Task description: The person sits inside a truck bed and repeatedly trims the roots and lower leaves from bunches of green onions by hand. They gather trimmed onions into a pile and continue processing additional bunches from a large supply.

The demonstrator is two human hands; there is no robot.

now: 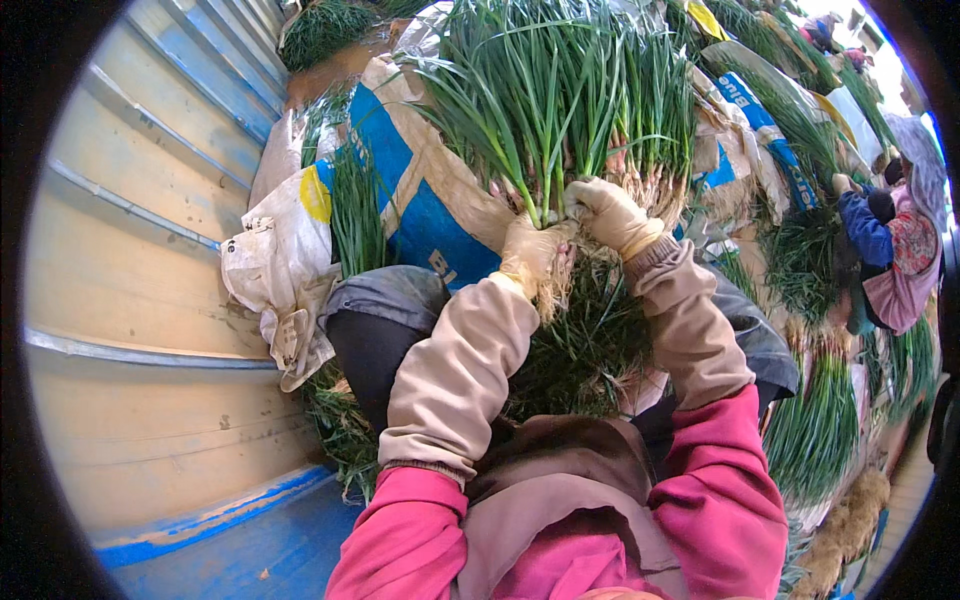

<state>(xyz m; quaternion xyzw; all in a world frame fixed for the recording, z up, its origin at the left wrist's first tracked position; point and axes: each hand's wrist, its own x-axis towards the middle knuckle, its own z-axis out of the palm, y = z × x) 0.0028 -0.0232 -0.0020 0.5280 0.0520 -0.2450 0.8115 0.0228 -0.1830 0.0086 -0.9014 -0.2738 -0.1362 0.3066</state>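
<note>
My left hand (535, 252), in a pale glove, is closed round the lower ends of a few green onions (545, 165). Their stringy roots (554, 295) hang below the fist, and their leaves point away from me. Right beside it, my right hand (612, 214), gloved too, has its fingers curled in a pinch against the same stems. What lies between those fingertips is partly hidden. Just beyond both hands spreads a big pile of green onions (655, 110) with reddish stem bases and pale roots, resting on a white and blue woven sack (440, 205).
Loose green leaves (590, 350) lie between my knees. A ribbed metal wall (160, 280) runs along my left, with a crumpled white sack (275, 245) beside it. At right, another person (905, 230) works among more green onions (815, 430) and sacks.
</note>
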